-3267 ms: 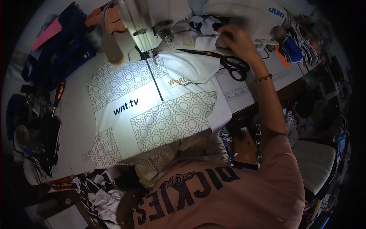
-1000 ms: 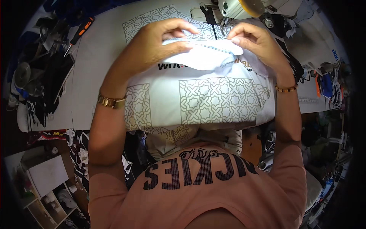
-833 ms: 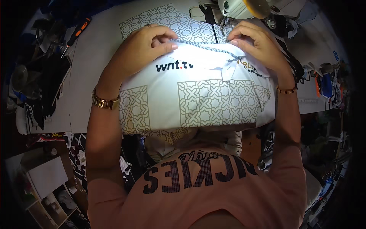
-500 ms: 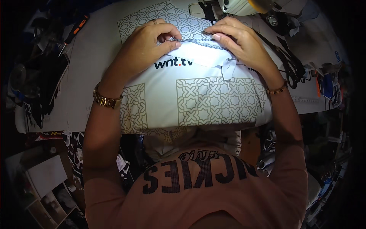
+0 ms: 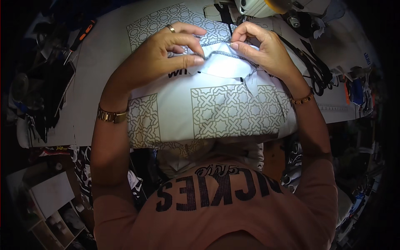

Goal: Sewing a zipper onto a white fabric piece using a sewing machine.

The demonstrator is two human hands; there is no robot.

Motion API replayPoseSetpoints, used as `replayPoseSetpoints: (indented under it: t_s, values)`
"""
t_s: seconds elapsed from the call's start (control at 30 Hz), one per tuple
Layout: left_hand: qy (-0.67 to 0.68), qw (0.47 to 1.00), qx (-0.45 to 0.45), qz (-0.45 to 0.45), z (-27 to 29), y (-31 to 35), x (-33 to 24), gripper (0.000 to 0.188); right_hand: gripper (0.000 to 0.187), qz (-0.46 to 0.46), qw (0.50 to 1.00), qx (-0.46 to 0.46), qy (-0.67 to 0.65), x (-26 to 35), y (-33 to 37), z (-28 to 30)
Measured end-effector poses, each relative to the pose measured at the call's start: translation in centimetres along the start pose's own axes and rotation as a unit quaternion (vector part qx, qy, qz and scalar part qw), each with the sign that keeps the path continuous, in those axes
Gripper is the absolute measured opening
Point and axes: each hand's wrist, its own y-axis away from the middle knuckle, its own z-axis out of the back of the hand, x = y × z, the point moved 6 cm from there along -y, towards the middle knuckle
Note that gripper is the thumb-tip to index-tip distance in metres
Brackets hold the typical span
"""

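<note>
A white cloth with tan lattice-patterned panels [image 5: 237,110] lies spread before me, its near edge draping over the table's front. On top of it is a white fabric strip [image 5: 225,66] with a dark overlocked seam along its upper edge. My left hand [image 5: 171,48] pinches the strip's left end near the seam between thumb and forefinger, its other fingers lifted and apart. Beyond the strip, my right hand [image 5: 262,48] grips the seamed edge between thumb and bent forefinger. Part of the cloth's dark print is covered by the strip and my left hand.
An orange-and-black screwdriver [image 5: 85,35] lies at the far left. Black-handled scissors [image 5: 318,77] rest at the right, near a clear ruler [image 5: 333,107]. A white sewing machine [image 5: 256,7] stands at the far edge. Dark fabric scraps [image 5: 48,114] are heaped at the left.
My left hand has turned and shifted its pinch slightly right and nearer, lifting its other fingers. My right fingers have drawn in and bent onto the edge. The strip's seam now opens wider.
</note>
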Motion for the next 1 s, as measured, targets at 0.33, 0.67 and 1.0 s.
replayPoseSetpoints:
  t_s: [0.33, 0.67, 1.0]
  values:
    - [-0.016, 0.999, 0.004, 0.050, -0.9, -0.3, 0.3, 0.019, 0.011, 0.162, 0.984, 0.017, -0.079, 2.3, 0.1, 0.3]
    - [0.055, 0.994, -0.092, -0.022, 1.1, -0.3, -1.4, 0.012, 0.021, 0.119, 0.990, 0.075, 0.003, 2.1, 0.0, -1.4]
    - [0.116, 0.962, -0.247, 0.008, 3.8, 0.5, -0.6, 0.011, 0.018, 0.095, 0.991, 0.053, -0.081, 2.7, 0.5, 0.5]
